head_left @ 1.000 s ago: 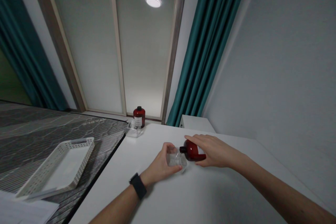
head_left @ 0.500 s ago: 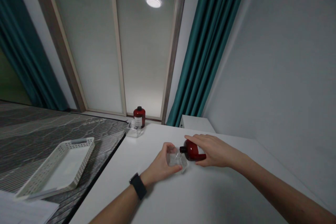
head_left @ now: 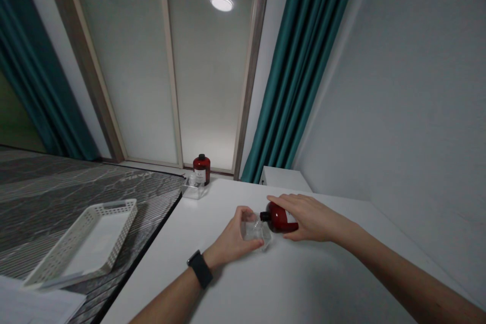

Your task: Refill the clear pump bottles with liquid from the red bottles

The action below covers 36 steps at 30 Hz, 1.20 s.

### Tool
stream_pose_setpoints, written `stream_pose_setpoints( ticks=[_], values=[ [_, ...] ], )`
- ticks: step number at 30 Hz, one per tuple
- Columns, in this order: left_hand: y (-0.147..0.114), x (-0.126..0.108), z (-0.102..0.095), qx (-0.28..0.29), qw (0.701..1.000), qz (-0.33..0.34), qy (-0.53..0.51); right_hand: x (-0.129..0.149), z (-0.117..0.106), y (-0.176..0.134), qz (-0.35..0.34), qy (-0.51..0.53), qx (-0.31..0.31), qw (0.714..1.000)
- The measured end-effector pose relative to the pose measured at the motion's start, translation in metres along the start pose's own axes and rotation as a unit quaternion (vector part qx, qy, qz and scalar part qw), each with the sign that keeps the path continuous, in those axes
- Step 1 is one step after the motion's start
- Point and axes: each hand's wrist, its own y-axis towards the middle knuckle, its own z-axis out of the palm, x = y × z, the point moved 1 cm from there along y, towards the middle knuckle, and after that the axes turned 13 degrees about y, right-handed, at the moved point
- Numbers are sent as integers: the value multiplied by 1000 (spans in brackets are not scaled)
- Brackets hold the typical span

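Observation:
My right hand (head_left: 306, 217) is wrapped round a dark red bottle (head_left: 278, 217) with a black neck and a pale label. The bottle lies tipped on its side, its neck pointing left over a clear plastic box (head_left: 267, 237). My left hand (head_left: 237, 235), below a wrist with a dark watch (head_left: 199, 269), grips that box from the left, thumb and fingers curved round it. Something clear shows inside the box, too faint to name. Whether liquid runs from the bottle I cannot tell.
On the white table (head_left: 235, 288), a second red bottle (head_left: 201, 169) stands upright at the far left corner behind another clear box (head_left: 192, 190). Left of the table, a white perforated basket (head_left: 110, 245) and white papers (head_left: 38, 301) lie on a grey patterned surface. A wall (head_left: 425, 111) rises at right.

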Motion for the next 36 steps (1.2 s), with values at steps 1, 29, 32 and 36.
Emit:
stream_pose_setpoints(
  ticks=[1,29,32,36],
  values=[
    [0,0,0,-2,1000,0,0,0,0,0,-1,-1,-2,1000],
    [0,-5,-2,4,1000,5,3,2,-1,0,-4,-9,1,1000],
    [0,-3,-1,2,1000,1,-3,3,-1,0,-2,-13,3,1000],
    [0,-4,-1,3,1000,-6,-2,4,-2,0,-2,-16,6,1000]
  ],
)
